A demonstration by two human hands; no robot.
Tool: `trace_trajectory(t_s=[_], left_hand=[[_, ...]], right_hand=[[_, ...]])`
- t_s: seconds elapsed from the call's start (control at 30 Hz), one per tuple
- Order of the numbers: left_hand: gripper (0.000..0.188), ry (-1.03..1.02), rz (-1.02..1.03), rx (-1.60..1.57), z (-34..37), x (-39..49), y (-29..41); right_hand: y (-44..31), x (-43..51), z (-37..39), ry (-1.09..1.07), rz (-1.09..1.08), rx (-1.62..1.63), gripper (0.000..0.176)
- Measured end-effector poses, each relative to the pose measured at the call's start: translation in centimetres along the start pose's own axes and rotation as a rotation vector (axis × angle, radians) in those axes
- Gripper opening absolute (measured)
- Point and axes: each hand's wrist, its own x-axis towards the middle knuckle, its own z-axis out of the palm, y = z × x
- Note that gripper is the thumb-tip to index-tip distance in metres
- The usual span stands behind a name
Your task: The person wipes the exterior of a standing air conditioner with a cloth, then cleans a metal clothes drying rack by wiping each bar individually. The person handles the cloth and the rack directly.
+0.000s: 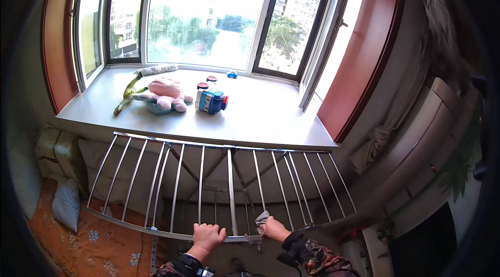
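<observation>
A metal folding drying rack [231, 199] with several thin rods spans the space before me, below the windowsill. My left hand [208, 236] is closed over its near rail, left of the middle. To the right, my right hand [273, 229] holds a crumpled grey cloth [261, 220] against the rack, near where a rod meets the near rail. The fingers on the cloth are partly hidden from this angle. Dark crossed legs of the rack show between the rods.
On the white windowsill [265, 120] lie a pink plush toy [166, 89], a green toy dinosaur [127, 95], a blue-and-white toy vehicle [211, 100] and a small blue toy car [232, 74]. A bed with an orange cover [105, 238] is at left; an open window sash [326, 38] juts inward at right.
</observation>
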Motion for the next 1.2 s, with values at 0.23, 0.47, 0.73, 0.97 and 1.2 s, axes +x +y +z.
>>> trace_trajectory(t_s=[0.23, 0.47, 0.73, 0.97, 1.2], left_hand=[[0.036, 0.011, 0.019, 0.042, 0.1, 0.0, 0.2], [0.036, -0.047, -0.008, -0.02, -0.2, 0.2, 0.2], [0.032, 0.019, -0.066, -0.074, -1.3, 0.8, 0.8], [0.028, 0.035, -0.102, -0.126, -2.5, 0.7, 1.7], [0.03, 0.051, -0.111, -0.158, -2.5, 0.6, 2.1]], right_hand=[[0.0, 6.6, -0.3, 0.09, 0.035, 0.033, 0.044], [-0.3, 16.8, -2.6, 0.151, 0.02, 0.004, 0.04], [-1.3, 29.0, -5.7, 0.229, 0.04, 0.043, 0.038], [-2.0, 33.6, -8.0, 0.281, -0.054, 0.183, 0.032], [-2.1, 33.7, -8.0, 0.291, -0.029, 0.226, 0.036]])
